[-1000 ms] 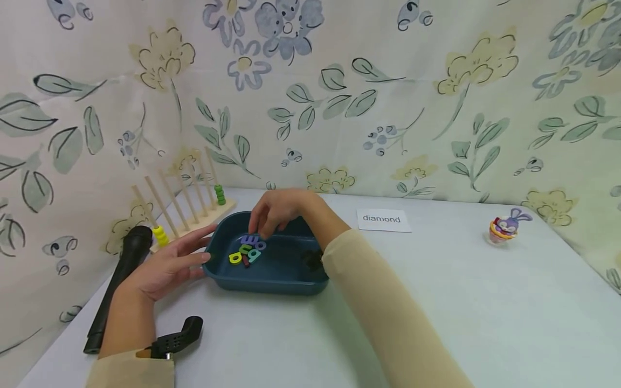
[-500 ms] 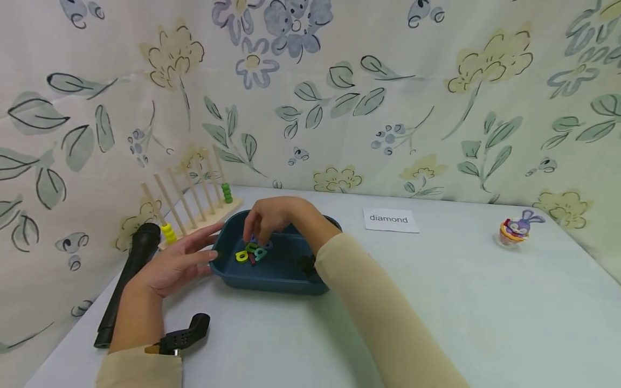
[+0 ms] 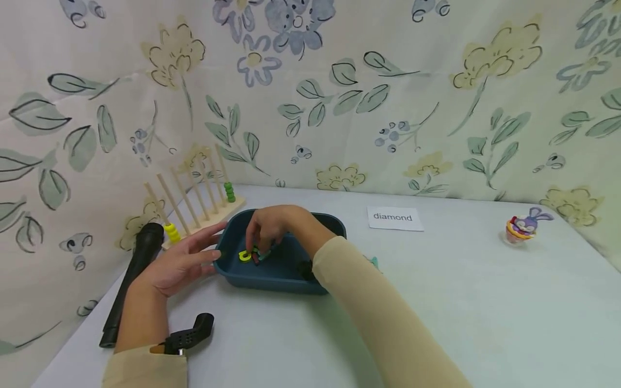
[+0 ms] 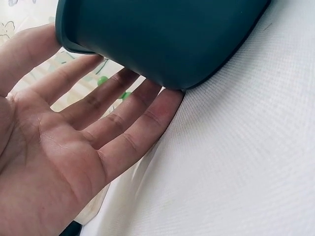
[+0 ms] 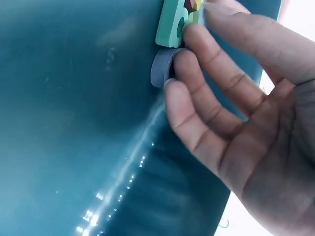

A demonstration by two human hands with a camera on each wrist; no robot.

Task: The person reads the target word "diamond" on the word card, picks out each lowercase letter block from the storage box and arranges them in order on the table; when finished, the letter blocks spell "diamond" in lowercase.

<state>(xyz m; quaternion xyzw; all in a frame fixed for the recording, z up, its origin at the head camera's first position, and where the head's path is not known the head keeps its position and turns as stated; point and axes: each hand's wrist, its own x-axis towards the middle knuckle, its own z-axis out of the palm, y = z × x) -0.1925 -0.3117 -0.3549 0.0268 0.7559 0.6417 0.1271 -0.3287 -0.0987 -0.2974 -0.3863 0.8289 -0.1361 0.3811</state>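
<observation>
A dark blue tray [image 3: 281,284] stands on the table and holds several small coloured letters. My left hand [image 3: 177,264] is at its left end, thumb at the rim. In the left wrist view, the long fingers [image 4: 133,132] reach the outer wall with a slight bend. My right hand [image 3: 274,223] is down inside the tray, index and thumb tips apart over the letters. A yellow letter [image 3: 245,256] and a dark red one [image 3: 255,258] show beside them. The right wrist view has loosely curved fingers touching a purple letter [image 5: 161,68], with a teal letter [image 5: 170,24] above.
Behind the left hand stand a wooden peg rack [image 3: 208,215] with green and yellow beads and a long black tube [image 3: 131,280]. A card reading "diamond" [image 3: 394,218] lies behind the tray. A bunny toy [image 3: 524,226] is far right. A teal piece [image 3: 373,261] shows past the right sleeve.
My right hand has come toward me within the tray, now covering letters that showed before. The left hand stays at the tray's end. The whole view has shifted slightly.
</observation>
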